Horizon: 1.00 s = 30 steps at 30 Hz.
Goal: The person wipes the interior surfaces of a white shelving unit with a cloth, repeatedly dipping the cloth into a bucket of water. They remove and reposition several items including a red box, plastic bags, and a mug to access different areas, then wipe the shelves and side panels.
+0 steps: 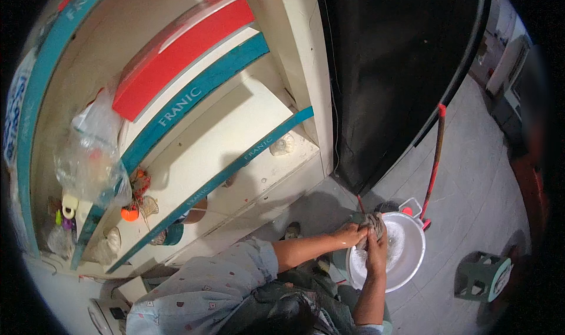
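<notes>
A grey, wet-looking cloth (373, 221) is bunched between my two hands, at the upper left of a white basin (420, 257). My left hand (351, 235) comes in from the left with its fingers closed round the cloth. From below, my right hand (376, 244) reaches over the basin and grips the same cloth beside the left one. Whitish, sudsy-looking water (398, 241) lies in the basin. Folds of the cloth hide part of the fingers.
A red-and-brown pole (434, 164) leans beyond the basin. A green stool (484, 277) stands on the grey tiled floor to the right. Shelves with teal edges (197, 100) fill the left, bearing a red box (188, 55) and a clear plastic bag (91, 158). A black panel (400, 70) rises ahead.
</notes>
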Available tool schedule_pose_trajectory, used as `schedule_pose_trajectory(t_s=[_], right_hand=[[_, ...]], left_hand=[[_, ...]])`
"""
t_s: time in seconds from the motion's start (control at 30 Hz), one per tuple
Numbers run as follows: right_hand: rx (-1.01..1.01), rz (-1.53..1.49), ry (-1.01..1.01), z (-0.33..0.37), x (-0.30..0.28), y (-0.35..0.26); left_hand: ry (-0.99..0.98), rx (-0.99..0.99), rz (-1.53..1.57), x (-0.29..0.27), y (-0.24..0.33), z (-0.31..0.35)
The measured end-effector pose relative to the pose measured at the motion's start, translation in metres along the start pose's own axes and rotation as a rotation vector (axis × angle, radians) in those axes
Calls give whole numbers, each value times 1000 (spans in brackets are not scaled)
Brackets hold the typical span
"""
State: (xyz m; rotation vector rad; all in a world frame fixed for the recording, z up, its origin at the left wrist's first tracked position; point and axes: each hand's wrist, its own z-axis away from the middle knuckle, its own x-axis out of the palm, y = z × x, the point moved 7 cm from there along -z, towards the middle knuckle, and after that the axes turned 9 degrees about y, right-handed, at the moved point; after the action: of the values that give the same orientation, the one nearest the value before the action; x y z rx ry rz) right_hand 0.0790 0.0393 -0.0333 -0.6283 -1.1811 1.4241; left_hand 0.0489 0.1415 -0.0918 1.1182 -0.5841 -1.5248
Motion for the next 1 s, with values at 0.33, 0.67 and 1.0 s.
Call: schedule_pose_trajectory(t_s=[0.33,0.67,1.0], right_hand=[[126,-100,-343,-66,242,-53],[-738,126,-303,-207,593,-121],[-696,503,234,-241,584,-111]], left_hand=[[372,-360,363,-205,-139,96],[458,-768,435,-317,-196,212],[432,-785,382,-353,-240,225]])
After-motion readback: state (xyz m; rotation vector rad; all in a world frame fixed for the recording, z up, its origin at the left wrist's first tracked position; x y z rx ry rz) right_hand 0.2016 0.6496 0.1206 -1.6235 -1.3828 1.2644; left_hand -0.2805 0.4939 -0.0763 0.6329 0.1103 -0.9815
